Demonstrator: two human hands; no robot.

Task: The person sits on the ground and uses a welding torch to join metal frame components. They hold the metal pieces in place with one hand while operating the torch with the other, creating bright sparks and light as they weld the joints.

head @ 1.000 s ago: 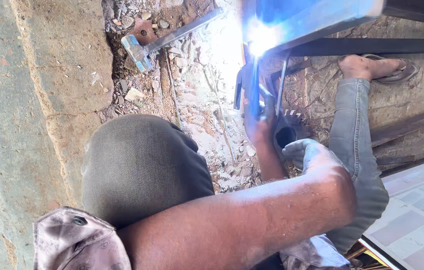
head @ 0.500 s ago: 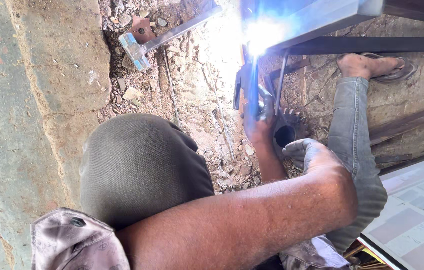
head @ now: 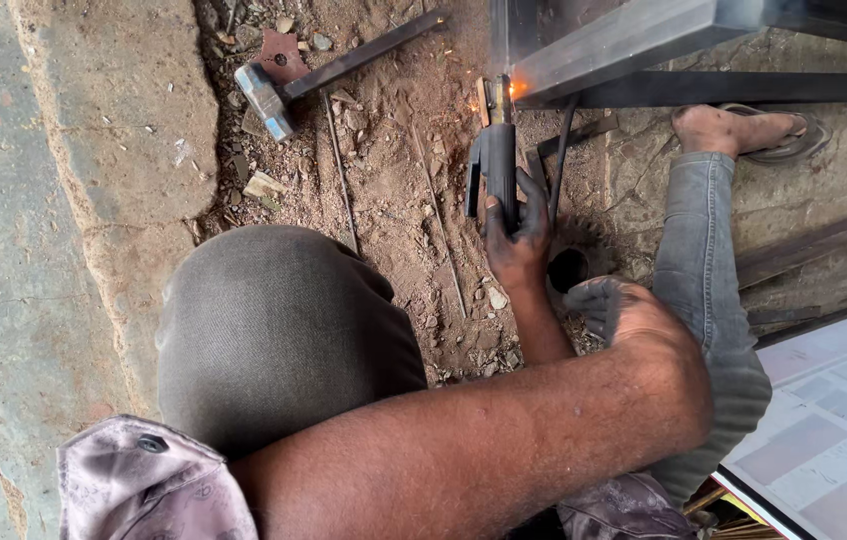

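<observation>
One hand (head: pixel 518 240) gripping black electrode holder (head: pixel 496 150)

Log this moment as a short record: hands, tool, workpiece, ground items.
right hand: grips the black welding electrode holder
left hand: not in view
holder tip: at the grey steel tube, small orange glow at the contact
hammer: lies on the dirt, apart from the hand
sandalled foot: beside the dark frame bar

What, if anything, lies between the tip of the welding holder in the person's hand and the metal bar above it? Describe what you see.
Nothing visible does. The hand grips the black electrode holder, whose tip meets the metal bar at an orange glow. The hammer lies apart, on the dirt to one side.
</observation>
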